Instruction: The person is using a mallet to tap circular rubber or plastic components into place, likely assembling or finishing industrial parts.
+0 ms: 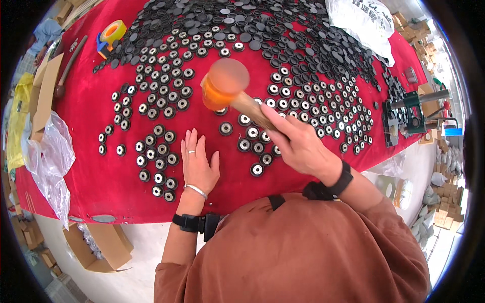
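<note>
A mallet (226,81) with an orange head and a wooden handle is held in my right hand (301,146), raised over the table. My left hand (198,162) lies flat on the red cloth (222,192), fingers stretched out, with nothing in it. Several black rings with silver bearing-like centres (226,129) stand in groups on both sides of my hands. One such piece sits just below the mallet head, partly hidden by it. A cluster of the same pieces (160,163) lies left of my left hand.
A heap of black discs and rings (242,25) covers the far side. A tape roll (113,32) and a second hammer (70,68) lie at the left, near plastic film (50,161). At the right stand a white bag (361,25) and a green press (414,112). An open carton (101,247) is below.
</note>
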A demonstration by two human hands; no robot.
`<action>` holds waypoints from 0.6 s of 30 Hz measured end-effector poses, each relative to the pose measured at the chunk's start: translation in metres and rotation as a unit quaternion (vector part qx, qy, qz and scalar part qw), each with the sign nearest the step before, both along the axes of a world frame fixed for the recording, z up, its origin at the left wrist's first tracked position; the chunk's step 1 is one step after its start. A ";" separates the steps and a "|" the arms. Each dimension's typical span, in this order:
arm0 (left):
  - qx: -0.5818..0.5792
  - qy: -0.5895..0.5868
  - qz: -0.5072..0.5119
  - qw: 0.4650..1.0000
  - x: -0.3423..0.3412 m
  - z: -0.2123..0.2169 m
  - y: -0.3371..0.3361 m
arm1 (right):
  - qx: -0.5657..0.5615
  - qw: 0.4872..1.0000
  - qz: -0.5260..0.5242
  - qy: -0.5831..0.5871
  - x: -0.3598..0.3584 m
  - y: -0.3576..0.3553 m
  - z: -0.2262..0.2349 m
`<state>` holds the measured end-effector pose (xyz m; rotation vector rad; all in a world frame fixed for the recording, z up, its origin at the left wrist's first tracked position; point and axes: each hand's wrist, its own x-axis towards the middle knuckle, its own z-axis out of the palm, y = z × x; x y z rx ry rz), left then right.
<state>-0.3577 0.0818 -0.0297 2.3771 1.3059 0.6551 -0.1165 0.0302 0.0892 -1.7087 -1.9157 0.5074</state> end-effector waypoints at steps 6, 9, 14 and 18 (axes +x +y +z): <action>0.012 -0.015 -0.004 1.000 0.007 0.002 0.002 | -0.093 0.994 -0.006 -0.061 0.003 -0.028 -0.027; 0.026 -0.048 -0.015 0.998 0.002 0.014 0.000 | -0.056 0.995 0.016 0.080 0.017 -0.022 -0.033; 0.065 -0.031 -0.006 0.997 -0.036 0.027 -0.021 | -0.122 0.978 -0.104 0.134 0.024 -0.032 -0.011; 0.030 -0.004 -0.013 0.999 0.002 0.024 -0.007 | -0.121 0.939 -0.174 0.270 0.033 -0.035 -0.007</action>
